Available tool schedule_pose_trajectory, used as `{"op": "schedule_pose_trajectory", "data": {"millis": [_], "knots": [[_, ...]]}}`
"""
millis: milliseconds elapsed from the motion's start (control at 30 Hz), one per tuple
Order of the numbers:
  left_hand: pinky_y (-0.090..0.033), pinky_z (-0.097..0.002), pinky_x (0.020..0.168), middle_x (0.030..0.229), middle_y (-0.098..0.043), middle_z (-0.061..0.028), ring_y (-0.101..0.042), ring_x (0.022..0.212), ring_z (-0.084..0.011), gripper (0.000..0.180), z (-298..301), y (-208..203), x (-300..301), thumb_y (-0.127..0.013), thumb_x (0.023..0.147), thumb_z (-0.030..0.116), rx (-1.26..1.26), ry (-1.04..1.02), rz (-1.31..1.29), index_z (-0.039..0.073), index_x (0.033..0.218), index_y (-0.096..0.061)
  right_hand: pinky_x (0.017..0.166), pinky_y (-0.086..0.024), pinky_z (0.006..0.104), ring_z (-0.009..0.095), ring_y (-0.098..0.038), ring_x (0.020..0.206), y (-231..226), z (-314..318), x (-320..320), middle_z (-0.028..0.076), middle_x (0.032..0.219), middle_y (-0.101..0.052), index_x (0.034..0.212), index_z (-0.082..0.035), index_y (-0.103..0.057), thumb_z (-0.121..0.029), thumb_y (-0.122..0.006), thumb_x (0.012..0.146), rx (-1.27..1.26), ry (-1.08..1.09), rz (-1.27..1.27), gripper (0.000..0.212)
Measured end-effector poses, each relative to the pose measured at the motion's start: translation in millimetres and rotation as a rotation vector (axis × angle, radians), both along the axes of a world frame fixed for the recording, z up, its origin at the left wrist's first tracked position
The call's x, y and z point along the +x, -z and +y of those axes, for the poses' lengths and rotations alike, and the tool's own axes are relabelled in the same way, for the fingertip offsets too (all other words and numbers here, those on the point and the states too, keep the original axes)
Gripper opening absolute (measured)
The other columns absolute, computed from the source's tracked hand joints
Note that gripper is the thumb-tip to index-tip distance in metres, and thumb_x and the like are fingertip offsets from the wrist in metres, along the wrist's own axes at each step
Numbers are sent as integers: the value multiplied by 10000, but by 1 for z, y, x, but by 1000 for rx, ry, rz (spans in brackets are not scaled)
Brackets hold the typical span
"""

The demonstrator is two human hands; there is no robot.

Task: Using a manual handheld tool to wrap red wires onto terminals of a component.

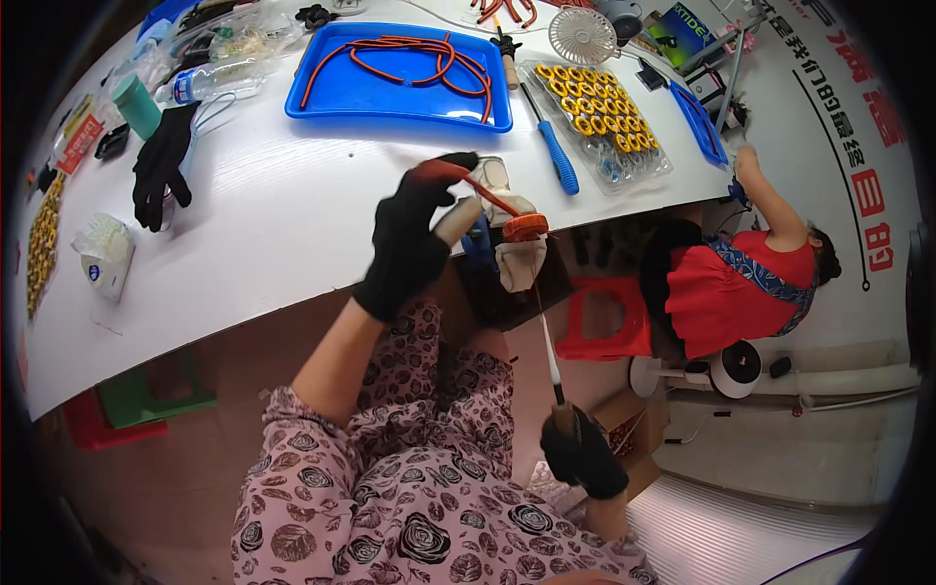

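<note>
A small orange-red wire-wound ring point(526, 228) sits between the white-wrapped jaws of a clamp point(520, 263) at the table's front edge. My left hand point(405, 244), in a black glove with light finger covers, is closed on a thick orange-red wire point(494, 198) that runs down to the ring. Lower right, my gloved right hand point(585, 456) grips the handle of a long thin hook-like tool point(553, 361). Its pale shaft narrows to a thin rod reaching up to the ring; the tip is hidden there.
Cut orange-red wires lie in a blue tray point(400, 115). To its right are a blue-handled screwdriver point(557, 156) and a plastic pack of yellow rings point(600, 112). A black glove point(164, 166) and tissue pack point(104, 255) lie left. A co-worker in red point(731, 292) sits at right, beside a red stool point(604, 317).
</note>
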State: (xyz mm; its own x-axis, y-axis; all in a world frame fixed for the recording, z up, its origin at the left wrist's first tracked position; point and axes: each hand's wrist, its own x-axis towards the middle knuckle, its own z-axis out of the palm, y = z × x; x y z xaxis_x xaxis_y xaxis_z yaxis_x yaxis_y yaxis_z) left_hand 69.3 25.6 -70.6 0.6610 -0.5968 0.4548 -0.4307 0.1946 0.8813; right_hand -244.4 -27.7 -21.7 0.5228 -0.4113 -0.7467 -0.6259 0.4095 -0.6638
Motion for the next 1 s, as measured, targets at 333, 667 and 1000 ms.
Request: {"op": "schedule_pose_trajectory", "data": {"millis": [333,667,1000], "knots": [[-483,-345,739,1068,-565,-49,-568,911,-217,542,-15,33,-86,-583,652,129,-138,13,-831,161,1192,-562,364,-311,222,90,-418,440,-28,20,-83,7,633,-477,882,-87,-488,-252,-447,963,241,325,26,188],[-503,-354,716,1017,-617,-105,-613,857,-229,394,26,16,-46,-567,815,150,-266,11,-373,66,1198,-533,346,-331,210,104,-448,407,-17,-7,-35,27,627,-515,881,-94,-509,-254,-465,944,-403,453,-88,177],[-377,-204,498,777,-557,-57,-466,588,-78,301,-27,15,60,-554,921,181,-716,274,1010,4,1163,-522,376,-316,174,22,-429,439,-16,-28,32,-53,639,-481,933,-129,-504,-169,-590,878,-309,27,40,109]]}}
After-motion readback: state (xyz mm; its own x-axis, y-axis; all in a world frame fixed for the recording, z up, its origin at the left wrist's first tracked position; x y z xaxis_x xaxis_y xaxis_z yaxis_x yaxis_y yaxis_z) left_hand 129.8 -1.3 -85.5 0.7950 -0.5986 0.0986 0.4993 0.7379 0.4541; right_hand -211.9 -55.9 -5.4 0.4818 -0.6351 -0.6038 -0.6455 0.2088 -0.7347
